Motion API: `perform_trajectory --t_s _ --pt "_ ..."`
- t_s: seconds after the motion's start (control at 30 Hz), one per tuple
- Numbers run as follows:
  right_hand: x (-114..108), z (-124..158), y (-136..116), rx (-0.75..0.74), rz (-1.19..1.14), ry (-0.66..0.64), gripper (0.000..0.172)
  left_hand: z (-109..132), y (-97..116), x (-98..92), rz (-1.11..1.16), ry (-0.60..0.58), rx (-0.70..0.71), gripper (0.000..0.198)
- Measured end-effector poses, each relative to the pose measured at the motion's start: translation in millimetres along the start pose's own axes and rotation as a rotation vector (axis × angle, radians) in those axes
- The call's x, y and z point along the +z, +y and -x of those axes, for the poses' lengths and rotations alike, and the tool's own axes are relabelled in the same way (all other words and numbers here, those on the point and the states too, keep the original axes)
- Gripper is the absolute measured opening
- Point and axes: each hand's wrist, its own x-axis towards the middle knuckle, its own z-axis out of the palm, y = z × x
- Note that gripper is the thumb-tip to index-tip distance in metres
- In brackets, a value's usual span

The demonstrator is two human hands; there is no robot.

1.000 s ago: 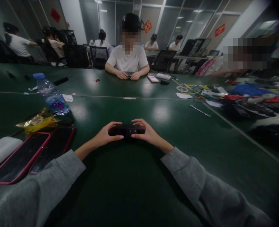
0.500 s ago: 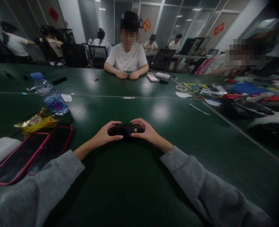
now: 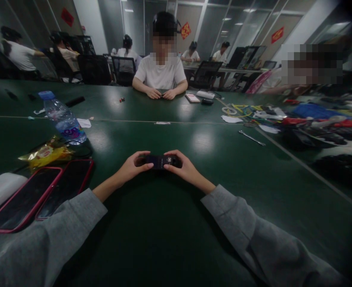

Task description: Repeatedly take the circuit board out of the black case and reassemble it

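Small black rectangular device turned slightly since earlier frame; flatter face with pale label now shown. Gripped at both ends: left hand clasped on left end, right hand on right end, low over dark green table. Two red-edged black phones noted well left of grip, clear plastic water bottle beyond them.

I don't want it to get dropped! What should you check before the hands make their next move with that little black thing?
1. Left hand holds one end of the black device: ok.
2. Right hand holds its other end: ok.
3. Device resting on the green table or lifted: cannot tell.
4. Red-cased phones lie clear of both hands: ok.
5. Water bottle capped, away from the hands: ok.
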Motion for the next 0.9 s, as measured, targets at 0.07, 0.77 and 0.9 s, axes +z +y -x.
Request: perform_trajectory --t_s 0.07,0.77,0.9 --pt "1.6 1.6 -1.4 -0.059 0.079 0.048 0.041 -2.0 -2.0 0.0 0.027 0.02 -0.001 0.065" --pt "8.4 4.8 -2.1 -0.25 0.5 0.085 0.056 -2.6 -0.8 -0.1 0.057 0.002 -0.008 0.06" --pt "8.4 4.4 -2.1 -0.235 0.471 0.08 0.055 -2.6 -0.5 -0.5 0.0 -0.007 -0.003 0.056"
